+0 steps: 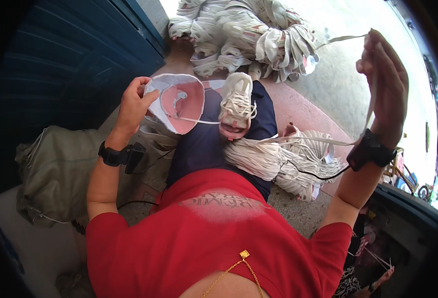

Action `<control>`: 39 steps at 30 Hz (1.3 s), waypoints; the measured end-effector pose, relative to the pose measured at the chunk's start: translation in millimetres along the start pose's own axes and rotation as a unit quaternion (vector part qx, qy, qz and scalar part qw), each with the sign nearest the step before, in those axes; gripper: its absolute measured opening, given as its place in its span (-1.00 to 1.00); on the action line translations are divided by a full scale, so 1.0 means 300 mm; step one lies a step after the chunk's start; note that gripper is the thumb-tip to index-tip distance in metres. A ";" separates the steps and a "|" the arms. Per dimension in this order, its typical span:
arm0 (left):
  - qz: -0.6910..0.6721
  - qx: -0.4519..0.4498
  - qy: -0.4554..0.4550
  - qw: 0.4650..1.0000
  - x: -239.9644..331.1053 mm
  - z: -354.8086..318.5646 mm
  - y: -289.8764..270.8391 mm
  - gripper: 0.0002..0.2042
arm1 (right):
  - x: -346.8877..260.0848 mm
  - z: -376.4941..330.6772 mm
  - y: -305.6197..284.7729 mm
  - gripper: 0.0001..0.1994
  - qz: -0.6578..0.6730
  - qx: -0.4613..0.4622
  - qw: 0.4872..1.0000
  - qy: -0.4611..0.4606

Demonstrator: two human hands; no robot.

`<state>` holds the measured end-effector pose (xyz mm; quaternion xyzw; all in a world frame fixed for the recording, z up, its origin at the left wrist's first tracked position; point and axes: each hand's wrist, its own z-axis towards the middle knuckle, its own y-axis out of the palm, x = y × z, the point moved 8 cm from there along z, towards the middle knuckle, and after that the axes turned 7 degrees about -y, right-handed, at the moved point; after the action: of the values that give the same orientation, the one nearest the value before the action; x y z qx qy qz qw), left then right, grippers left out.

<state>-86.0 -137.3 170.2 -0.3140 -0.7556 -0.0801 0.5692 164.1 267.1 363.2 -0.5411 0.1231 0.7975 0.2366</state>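
Shoe upper [177, 102], pink inside with a white rim, upper centre-left of the frame: held open-side up by the left hand [132, 104], thumb and fingers pinched on its left edge, apparently to keep the opening facing the person. White lace [199, 120], thin: runs from the upper rightward across the lap. Second strand of lace [345, 37], upper right: gripped in the raised right hand [385, 82], fingers curled round it, drawn taut and trailing down past the wrist toward the bundle below. Finished white shoe [236, 104], laced: resting sole-down on the knee at centre, within easy reach. Bundle of white laces [278, 159], centre-right: lying against the thigh on the floor. Heap of white shoe parts [244, 32], top centre. Grey-green sack [55, 169], left. Blue wall [65, 64], upper left. Black bands on both wrists, each with a cable.
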 end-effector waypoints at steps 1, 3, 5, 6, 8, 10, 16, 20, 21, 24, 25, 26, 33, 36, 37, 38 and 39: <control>0.011 -0.009 -0.003 1.000 0.005 -0.023 0.014 -0.69 | -0.012 -0.020 0.021 -0.60 0.005 -0.006 1.000 0.004; 0.002 -0.024 -0.008 1.000 -0.017 -0.039 0.012 -0.67 | -0.034 -0.060 0.050 -0.60 0.004 -0.007 1.000 0.014; -0.011 -0.037 -0.011 0.999 -0.025 -0.048 0.014 -0.65 | -0.049 -0.090 0.043 -0.58 -0.018 0.011 0.999 0.035; -0.019 -0.042 -0.012 0.999 -0.024 -0.053 0.018 -0.64 | -0.055 -0.100 0.032 -0.57 -0.031 0.023 0.998 0.050; -0.015 -0.051 -0.014 0.998 -0.026 -0.063 0.013 -0.62 | -0.071 -0.120 0.035 -0.54 -0.067 0.052 0.994 0.070; 0.010 -0.054 -0.015 0.998 -0.038 -0.068 -0.005 -0.59 | -0.064 -0.120 0.051 -0.57 -0.059 0.019 0.996 0.069; 0.071 -0.093 -0.011 0.993 -0.056 -0.041 0.000 -0.56 | -0.067 -0.126 0.061 -0.60 -0.076 -0.024 0.996 0.043; 0.070 -0.072 -0.005 0.995 -0.056 -0.048 -0.015 -0.52 | -0.029 -0.180 -0.014 -0.61 -0.170 0.029 0.983 0.064; 0.073 -0.075 -0.001 0.995 -0.057 -0.041 -0.011 -0.53 | -0.055 -0.210 -0.094 -0.63 -0.252 0.076 0.964 0.046; 0.074 -0.081 0.005 0.994 -0.062 -0.025 -0.014 -0.53 | -0.102 -0.408 -0.391 -0.65 -0.531 0.204 0.822 0.009; 0.075 -0.079 0.004 0.994 -0.065 -0.025 -0.020 -0.53 | -0.095 -0.508 -0.505 -0.65 -0.620 0.228 0.750 0.025; 0.079 -0.075 0.002 0.994 -0.066 -0.027 -0.024 -0.53 | -0.064 -0.628 -0.619 -0.65 -0.680 0.245 0.689 0.055; 0.066 -0.105 0.001 0.992 -0.066 0.016 0.036 -0.53 | 0.410 -1.786 -1.023 -0.39 -0.643 0.182 0.513 0.538; 0.087 -0.103 -0.002 0.991 -0.054 0.028 0.043 -0.54 | 0.591 -1.874 -0.842 -0.31 -0.604 0.017 0.502 0.619; 0.093 -0.105 -0.005 0.990 -0.057 0.037 0.049 -0.54 | 0.613 -1.810 -0.797 -0.33 -0.619 0.025 0.548 0.562; 0.087 -0.099 -0.016 0.991 -0.056 0.024 0.047 -0.55 | 0.671 -1.687 -0.700 -0.38 -0.597 0.033 0.614 0.516; 0.079 -0.086 -0.026 0.993 -0.047 0.003 0.039 -0.55 | 0.709 -1.524 -0.581 -0.43 -0.568 0.034 0.677 0.467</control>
<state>-78.1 -133.0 154.2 -0.4222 -0.7336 -0.0915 0.5246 556.7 261.7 2.2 -0.8006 -0.0868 0.1486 0.5739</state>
